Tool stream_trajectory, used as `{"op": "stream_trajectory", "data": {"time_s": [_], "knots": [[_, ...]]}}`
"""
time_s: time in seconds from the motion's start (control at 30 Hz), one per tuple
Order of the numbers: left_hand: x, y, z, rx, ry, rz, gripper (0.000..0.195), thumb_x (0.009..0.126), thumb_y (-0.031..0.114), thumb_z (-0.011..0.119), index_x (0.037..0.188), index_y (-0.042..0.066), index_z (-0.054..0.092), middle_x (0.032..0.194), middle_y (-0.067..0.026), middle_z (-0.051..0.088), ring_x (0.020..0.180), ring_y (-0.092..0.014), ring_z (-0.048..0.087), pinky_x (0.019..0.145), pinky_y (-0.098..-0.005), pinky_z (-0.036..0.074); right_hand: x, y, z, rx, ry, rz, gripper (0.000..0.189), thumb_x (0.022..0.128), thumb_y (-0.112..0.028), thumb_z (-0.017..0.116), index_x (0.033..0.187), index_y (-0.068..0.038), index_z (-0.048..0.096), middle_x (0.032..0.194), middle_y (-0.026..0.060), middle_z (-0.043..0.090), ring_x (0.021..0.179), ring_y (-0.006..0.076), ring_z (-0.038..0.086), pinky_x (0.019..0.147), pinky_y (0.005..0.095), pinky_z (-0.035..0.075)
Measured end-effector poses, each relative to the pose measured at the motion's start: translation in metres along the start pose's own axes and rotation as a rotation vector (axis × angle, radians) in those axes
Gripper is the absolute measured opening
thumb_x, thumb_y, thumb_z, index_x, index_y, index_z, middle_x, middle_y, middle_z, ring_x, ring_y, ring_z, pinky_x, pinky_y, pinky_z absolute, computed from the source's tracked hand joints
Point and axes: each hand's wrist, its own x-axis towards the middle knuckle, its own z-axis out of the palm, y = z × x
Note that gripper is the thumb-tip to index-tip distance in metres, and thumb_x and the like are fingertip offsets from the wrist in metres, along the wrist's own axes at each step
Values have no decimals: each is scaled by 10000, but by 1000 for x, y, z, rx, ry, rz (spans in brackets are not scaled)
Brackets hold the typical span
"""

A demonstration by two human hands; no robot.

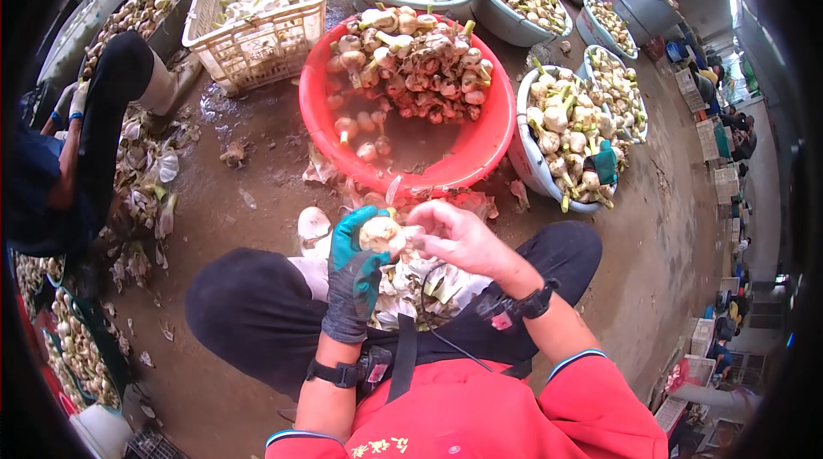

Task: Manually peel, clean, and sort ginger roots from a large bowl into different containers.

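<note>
My left hand (357,266), in a green and grey work glove, is closed around a garlic bulb (380,235) in front of my lap. At the bulb's right side, my right hand (453,237) is bare, its fingertips at the neck of the bulb; whether they pinch it is hard to tell. Below both hands, white garlic skins (411,298) lie piled between my legs. Just beyond stands a red plastic basin (310,99) with murky water and many unpeeled garlic bulbs (386,54).
Around the basin stand a plastic crate (257,47) of white bulbs, a light-blue basin (411,2) of cleaned bulbs and a basin (537,166) of garlic with a green glove (603,163) on top. A co-worker's gloved hand (78,99) is at far left. Skins litter the wet floor (212,215).
</note>
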Motion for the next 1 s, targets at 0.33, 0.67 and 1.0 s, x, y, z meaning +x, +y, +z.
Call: {"op": "stream_trajectory", "data": {"time_s": [0.33,0.67,1.0], "knots": [[-6,16,17,-201,61,-78,611,740,172,632,1312,101,431,1203,-159,556,830,-270,629,667,-325,531,3,41,-68,-1230,220,21,116,773,-60,551,855,-13,618,814,169,632,835,343,609,773,410,484],[3,-9,1,326,-114,96,801,750,228,730,1403,45,304,1282,-126,484,1061,-202,541,840,-294,464,0,-7,7,-407,22,-231,362,815,-9,592,1168,-51,523,972,90,548,850,151,586,730,292,501],[2,-12,2,241,-49,-46,833,740,199,778,1410,39,310,1374,-80,389,1227,-181,437,1011,-301,386,-2,27,31,272,149,-14,324,824,-11,610,1093,-46,432,874,54,552,730,108,576,651,271,509]]}}
